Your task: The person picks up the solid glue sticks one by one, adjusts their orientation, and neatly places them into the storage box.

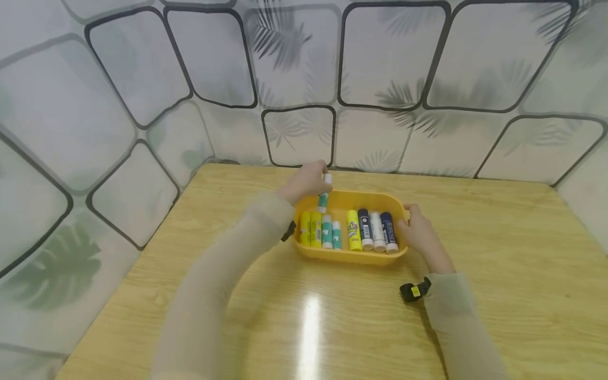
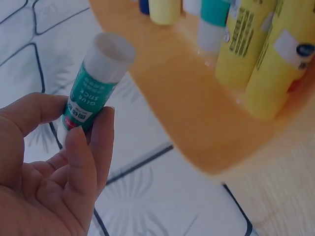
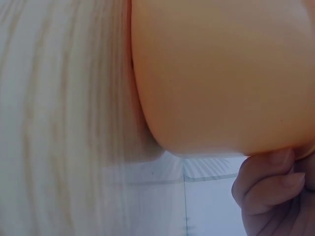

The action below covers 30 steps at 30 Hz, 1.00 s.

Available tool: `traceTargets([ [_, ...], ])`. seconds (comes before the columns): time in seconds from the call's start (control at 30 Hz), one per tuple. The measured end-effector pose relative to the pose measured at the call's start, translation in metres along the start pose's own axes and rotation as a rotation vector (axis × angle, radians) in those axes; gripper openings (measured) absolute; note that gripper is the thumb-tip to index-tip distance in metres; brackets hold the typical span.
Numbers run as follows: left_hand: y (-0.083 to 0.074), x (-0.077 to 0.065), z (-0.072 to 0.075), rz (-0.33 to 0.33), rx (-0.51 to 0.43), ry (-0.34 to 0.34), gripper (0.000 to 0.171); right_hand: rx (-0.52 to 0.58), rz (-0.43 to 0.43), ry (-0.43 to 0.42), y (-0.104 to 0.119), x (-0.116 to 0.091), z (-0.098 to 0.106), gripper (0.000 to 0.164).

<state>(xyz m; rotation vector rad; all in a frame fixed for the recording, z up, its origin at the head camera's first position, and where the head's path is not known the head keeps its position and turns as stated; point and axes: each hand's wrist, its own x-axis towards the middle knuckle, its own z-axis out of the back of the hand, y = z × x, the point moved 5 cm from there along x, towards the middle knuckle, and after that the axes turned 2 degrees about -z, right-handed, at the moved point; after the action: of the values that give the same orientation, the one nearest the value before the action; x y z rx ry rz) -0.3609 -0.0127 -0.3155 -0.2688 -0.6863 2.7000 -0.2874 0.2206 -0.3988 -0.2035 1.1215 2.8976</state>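
My left hand [image 1: 307, 182] pinches a glue stick [image 1: 324, 200] with a green label, held above the back left part of a yellow basket [image 1: 351, 257]. In the left wrist view, thumb and fingers hold the glue stick [image 2: 91, 93] tilted, its white end upward. At the basket's right end my right hand [image 1: 420, 232] grips the rim; the right wrist view shows curled fingers [image 3: 266, 189] against the basket wall [image 3: 216, 78]. Inside, two yellow tubes [image 1: 311, 229] lie at the left beside two green-and-white glue sticks [image 1: 331, 235].
Farther right in the basket lie a yellow tube [image 1: 353, 230], two dark blue tubes [image 1: 365, 229] and a white tube [image 1: 377, 232] between the blue ones. The wooden table [image 1: 351, 316] reaches back to a patterned cloth wall [image 1: 299, 137], which also stands along the left.
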Motion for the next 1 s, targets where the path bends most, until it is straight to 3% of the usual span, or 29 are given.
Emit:
traceTargets([
  [0.13, -0.005, 0.003, -0.02, 0.006, -0.005, 0.081, 0.029, -0.002, 0.007, 0.006, 0.001, 0.001, 0.0, 0.051],
  [0.37, -0.012, 0.001, -0.044, 0.002, 0.054, 0.166, 0.021, 0.006, -0.001, 0.009, 0.002, 0.0, 0.001, 0.051],
  [0.8, -0.01, -0.002, -0.065, 0.066, -0.003, 0.228, 0.03, 0.01, -0.015, 0.011, 0.002, -0.002, 0.002, 0.051],
  [1.0, -0.011, -0.007, -0.068, 0.088, -0.074, 0.217, 0.029, 0.008, -0.011, 0.01, 0.002, -0.001, 0.002, 0.05],
])
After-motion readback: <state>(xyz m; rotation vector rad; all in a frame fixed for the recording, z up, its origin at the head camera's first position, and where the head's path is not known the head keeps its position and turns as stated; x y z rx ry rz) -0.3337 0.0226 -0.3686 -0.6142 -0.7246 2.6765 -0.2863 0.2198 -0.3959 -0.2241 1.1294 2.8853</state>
